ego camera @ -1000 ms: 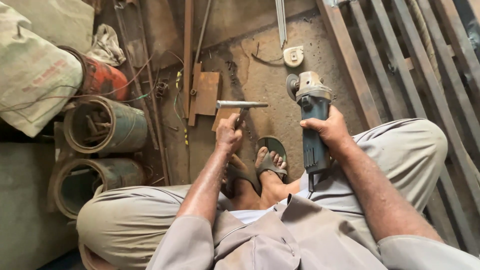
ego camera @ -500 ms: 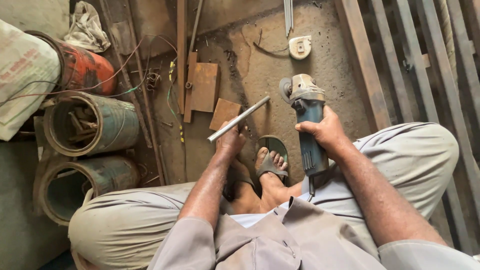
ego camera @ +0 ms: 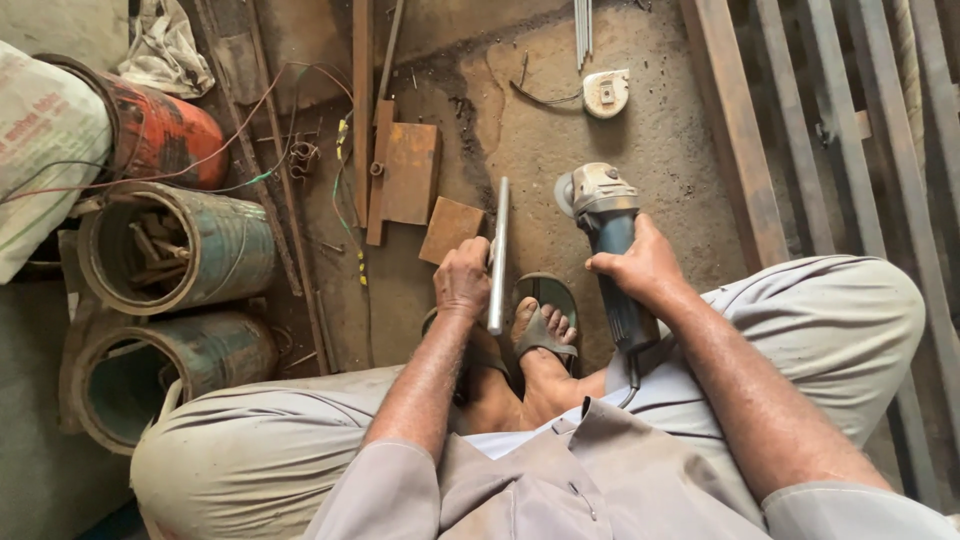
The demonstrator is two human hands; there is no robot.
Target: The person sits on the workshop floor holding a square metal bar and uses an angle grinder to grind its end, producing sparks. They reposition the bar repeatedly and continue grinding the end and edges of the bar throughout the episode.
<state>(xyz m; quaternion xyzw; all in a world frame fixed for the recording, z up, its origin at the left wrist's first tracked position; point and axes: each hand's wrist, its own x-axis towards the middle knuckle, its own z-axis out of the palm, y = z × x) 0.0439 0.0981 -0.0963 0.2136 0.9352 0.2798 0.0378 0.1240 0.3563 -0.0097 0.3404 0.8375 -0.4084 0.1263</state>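
Metal shines in the middle of the frame: a short silver steel bar stands almost straight up and down there, above a foot in a grey sandal. The left hand is closed around the lower part of the bar. Just to the right, the right hand is wrapped tight around the blue handle of a grey and blue angle grinder. The grinder's head points toward the top of the frame and is near the bar but not touching it.

Beside the left hand lies a small square rusty metal plate, and a bigger rusty flat plate lies up and left of it. At the top, right of the middle, sits a white tape measure. On the left side lie two green metal drums on their sides, with an orange drum above them.
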